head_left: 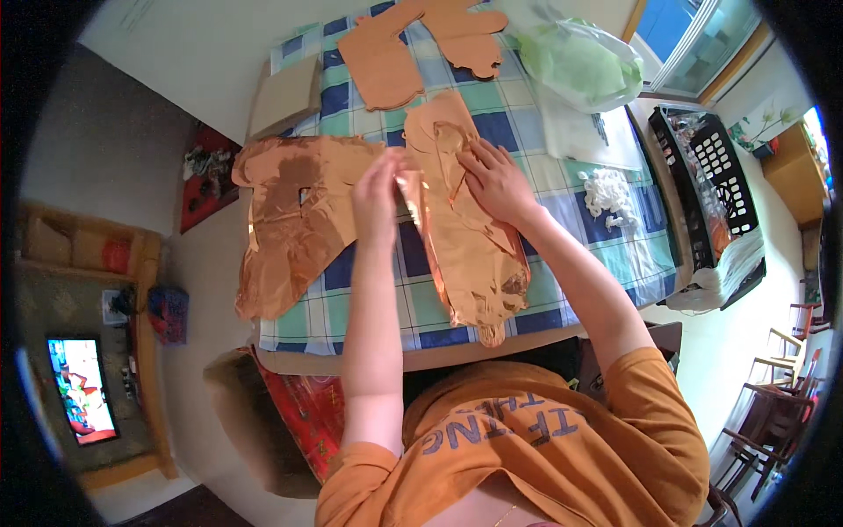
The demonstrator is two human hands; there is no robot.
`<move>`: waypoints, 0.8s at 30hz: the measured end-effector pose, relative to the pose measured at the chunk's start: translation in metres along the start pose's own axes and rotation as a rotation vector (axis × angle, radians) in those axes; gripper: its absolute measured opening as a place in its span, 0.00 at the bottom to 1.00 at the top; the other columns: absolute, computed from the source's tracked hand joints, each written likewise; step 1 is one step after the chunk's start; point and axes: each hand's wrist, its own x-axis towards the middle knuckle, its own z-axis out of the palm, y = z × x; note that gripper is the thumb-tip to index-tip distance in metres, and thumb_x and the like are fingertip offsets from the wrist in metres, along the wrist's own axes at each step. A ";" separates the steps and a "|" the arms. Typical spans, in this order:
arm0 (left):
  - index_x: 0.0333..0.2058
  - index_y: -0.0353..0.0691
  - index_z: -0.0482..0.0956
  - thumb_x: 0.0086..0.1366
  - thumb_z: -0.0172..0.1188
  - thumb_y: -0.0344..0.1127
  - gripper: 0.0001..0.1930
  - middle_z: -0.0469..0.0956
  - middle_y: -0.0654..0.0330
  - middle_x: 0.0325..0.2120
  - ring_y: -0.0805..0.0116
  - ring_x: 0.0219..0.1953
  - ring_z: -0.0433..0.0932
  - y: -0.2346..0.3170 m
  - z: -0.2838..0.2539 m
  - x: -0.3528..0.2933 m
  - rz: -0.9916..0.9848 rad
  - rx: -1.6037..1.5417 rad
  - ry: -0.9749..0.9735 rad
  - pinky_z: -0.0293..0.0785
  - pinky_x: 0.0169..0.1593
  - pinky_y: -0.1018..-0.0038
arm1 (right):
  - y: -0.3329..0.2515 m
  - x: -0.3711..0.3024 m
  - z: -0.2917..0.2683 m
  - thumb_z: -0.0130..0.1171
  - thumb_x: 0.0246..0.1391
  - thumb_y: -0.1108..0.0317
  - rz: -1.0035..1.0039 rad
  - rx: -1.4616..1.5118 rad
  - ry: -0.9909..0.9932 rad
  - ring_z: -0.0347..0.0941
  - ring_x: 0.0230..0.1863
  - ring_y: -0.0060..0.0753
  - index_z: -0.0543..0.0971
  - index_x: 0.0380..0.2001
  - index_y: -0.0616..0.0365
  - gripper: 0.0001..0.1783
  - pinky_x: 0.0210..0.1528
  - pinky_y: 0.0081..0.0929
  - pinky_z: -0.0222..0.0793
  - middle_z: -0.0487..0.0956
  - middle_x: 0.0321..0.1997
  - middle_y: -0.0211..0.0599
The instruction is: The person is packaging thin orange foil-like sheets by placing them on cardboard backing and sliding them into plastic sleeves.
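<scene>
My left hand (376, 198) pinching the copper foil balloon (465, 237) edge on the checked table (562, 189), fingertips partly hidden, right hand (496, 180) pressing flat, black basket (716, 189) contents unclear, perhaps foil

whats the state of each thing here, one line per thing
left hand: raised, pinching the edge of the middle foil balloon
right hand: flat, pressing that balloon down
middle rose-gold foil balloon: deflated, crinkled, partly lifted
left rose-gold foil balloon: deflated, flat, overhanging the table edge
green plastic bag: puffed, lying on the table
black plastic basket: holding items
screen: on
</scene>
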 end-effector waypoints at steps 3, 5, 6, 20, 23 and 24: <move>0.48 0.34 0.79 0.67 0.54 0.35 0.15 0.81 0.55 0.41 0.71 0.46 0.78 -0.018 0.036 -0.005 0.199 0.406 -0.190 0.73 0.49 0.75 | -0.005 0.001 0.002 0.50 0.59 0.60 -0.010 -0.008 -0.011 0.59 0.67 0.47 0.72 0.56 0.51 0.21 0.67 0.47 0.55 0.67 0.64 0.45; 0.46 0.35 0.79 0.66 0.56 0.33 0.13 0.81 0.56 0.43 0.67 0.44 0.78 -0.015 0.060 -0.020 0.286 0.407 -0.405 0.72 0.51 0.73 | 0.004 -0.003 0.006 0.51 0.57 0.60 -0.048 0.000 0.039 0.61 0.66 0.48 0.73 0.52 0.52 0.20 0.64 0.50 0.58 0.68 0.63 0.45; 0.44 0.36 0.79 0.65 0.56 0.32 0.11 0.81 0.55 0.42 0.66 0.45 0.78 -0.012 0.059 -0.024 0.491 0.565 -0.422 0.71 0.50 0.72 | 0.003 -0.001 0.007 0.51 0.57 0.60 -0.057 -0.001 0.044 0.61 0.66 0.48 0.73 0.52 0.52 0.20 0.64 0.50 0.58 0.68 0.63 0.45; 0.59 0.32 0.63 0.67 0.47 0.37 0.24 0.62 0.39 0.59 0.42 0.61 0.61 -0.051 0.017 -0.003 0.608 0.988 -0.165 0.58 0.62 0.57 | -0.004 0.002 0.001 0.51 0.57 0.62 -0.032 0.035 0.061 0.61 0.65 0.49 0.73 0.51 0.53 0.19 0.65 0.50 0.57 0.69 0.62 0.47; 0.61 0.33 0.62 0.66 0.49 0.41 0.27 0.60 0.42 0.62 0.43 0.64 0.58 -0.062 0.028 -0.001 0.631 1.087 -0.206 0.55 0.65 0.55 | 0.003 0.000 0.004 0.51 0.57 0.61 -0.014 -0.002 -0.018 0.57 0.68 0.47 0.72 0.55 0.54 0.23 0.66 0.49 0.55 0.66 0.65 0.44; 0.60 0.34 0.63 0.66 0.49 0.43 0.27 0.60 0.43 0.62 0.45 0.65 0.57 -0.065 0.030 -0.003 0.608 1.194 -0.228 0.54 0.65 0.54 | 0.003 -0.001 0.004 0.51 0.57 0.61 -0.014 -0.005 -0.017 0.57 0.68 0.47 0.72 0.55 0.54 0.23 0.66 0.49 0.55 0.66 0.65 0.44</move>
